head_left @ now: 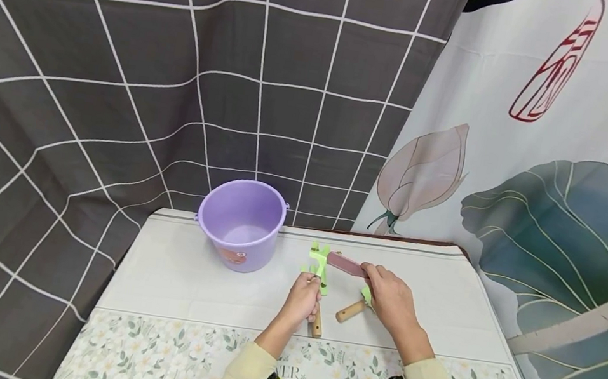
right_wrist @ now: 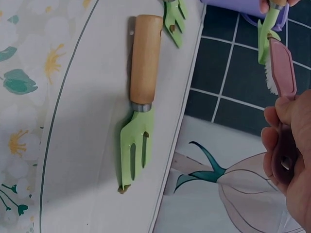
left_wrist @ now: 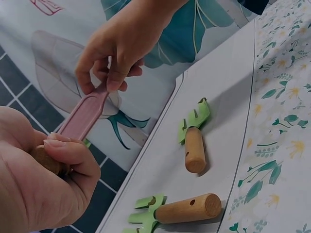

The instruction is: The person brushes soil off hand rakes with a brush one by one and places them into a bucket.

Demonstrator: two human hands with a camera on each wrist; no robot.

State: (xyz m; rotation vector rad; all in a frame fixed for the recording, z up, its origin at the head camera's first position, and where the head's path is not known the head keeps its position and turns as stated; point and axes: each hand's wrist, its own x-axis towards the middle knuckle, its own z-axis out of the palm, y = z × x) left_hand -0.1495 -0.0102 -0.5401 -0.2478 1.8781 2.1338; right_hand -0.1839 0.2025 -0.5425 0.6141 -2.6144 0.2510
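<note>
My left hand (head_left: 302, 298) grips the wooden handle (left_wrist: 48, 160) of a green-headed garden tool (right_wrist: 265, 41), raised over the table. In my right hand (head_left: 392, 297) is a pink brush (right_wrist: 283, 68) with white bristles (right_wrist: 270, 80), held by its handle. The bristles lie right at the green head in the right wrist view. Below the hands, two green garden forks with wooden handles lie on the table: one fork (left_wrist: 194, 145) under my right hand, the other fork (left_wrist: 187, 208) under my left. Brown specks show on the tines of the nearer fork in the right wrist view.
A purple bucket (head_left: 241, 226) stands at the back left of the table. The table (head_left: 154, 278) has a white cloth with a floral front band (head_left: 155, 355). Behind hang a dark gridded curtain (head_left: 223, 102) and a white curtain with leaf prints (head_left: 489, 98).
</note>
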